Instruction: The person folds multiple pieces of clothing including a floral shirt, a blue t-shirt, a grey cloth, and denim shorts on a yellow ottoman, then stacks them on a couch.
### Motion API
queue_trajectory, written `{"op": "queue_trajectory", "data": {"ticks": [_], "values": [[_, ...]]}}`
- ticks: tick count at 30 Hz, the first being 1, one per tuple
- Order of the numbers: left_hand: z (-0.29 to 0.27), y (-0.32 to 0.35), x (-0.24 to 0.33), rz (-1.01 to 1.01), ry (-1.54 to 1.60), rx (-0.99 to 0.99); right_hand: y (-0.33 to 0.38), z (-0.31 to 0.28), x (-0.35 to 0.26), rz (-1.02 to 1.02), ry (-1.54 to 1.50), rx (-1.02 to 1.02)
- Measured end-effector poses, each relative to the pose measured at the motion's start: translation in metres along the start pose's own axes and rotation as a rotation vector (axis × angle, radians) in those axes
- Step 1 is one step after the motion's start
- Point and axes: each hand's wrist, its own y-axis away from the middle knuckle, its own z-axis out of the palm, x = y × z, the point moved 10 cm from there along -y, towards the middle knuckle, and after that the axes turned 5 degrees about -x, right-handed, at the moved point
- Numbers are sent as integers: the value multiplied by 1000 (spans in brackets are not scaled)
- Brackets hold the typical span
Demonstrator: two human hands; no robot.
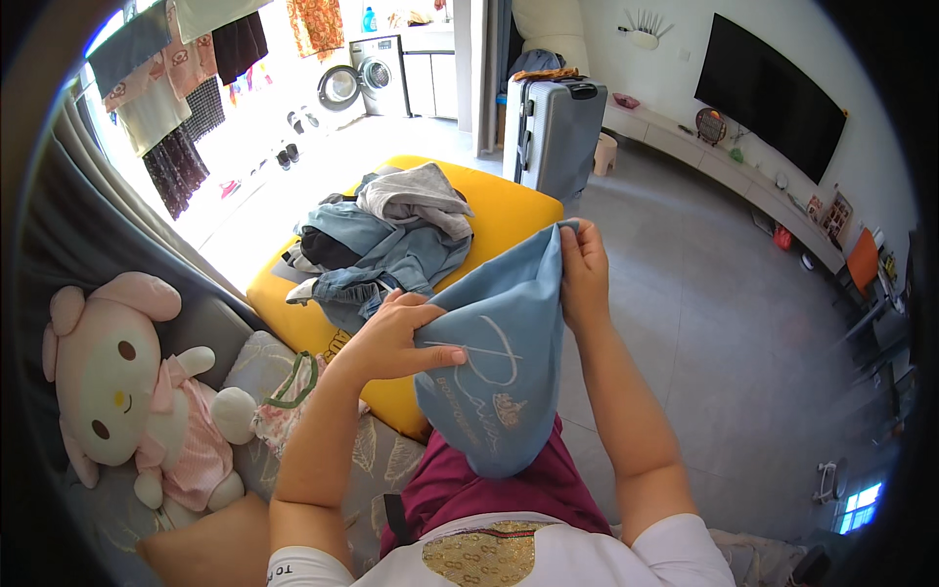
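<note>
1. The blue cloth [489, 382] is between the two hands, lifted in front of the person's lap. Its lower end hangs over the dark red trousers [562, 470].

2. The right hand [584, 269] is pinching the upper corner between thumb and fingers. The left hand [401, 338] grips the opposite edge, with one digit lying across the printed front; its other fingers are partly hidden, so I cannot tell how firmly they press.

3. What is done, as I judge: the blue cloth is picked up and partly stretched. Between the hands its upper part sags in a soft fold, so it is not yet flat, nor set down.

4. What is left: beyond the left hand, a loose pile of clothes [391, 240] lies crumpled on the yellow ottoman [518, 201]. Grey and denim pieces overlap there without order. I see no neat stack near the hands, therefore the work seems at an early stage.

5. To the left of the left hand, a floral cloth [279, 416] lies on the sofa [391, 455], also bunched.
</note>
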Motion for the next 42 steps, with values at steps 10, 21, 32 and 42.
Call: {"op": "queue_trajectory", "data": {"ticks": [10,21,32,42], "values": [[-123,3,26,92,-154,463,-39,-29,-86,-208,52,13],[-109,35,-18,-169,432,579,-8,-32,-104,-174,58,-39],[-61,-14,-75,-139,921,678,-39,-64,4,78,-82,48],[39,117,-13,-153,788,178,130,-78,-33,219,-96,-317]]}}
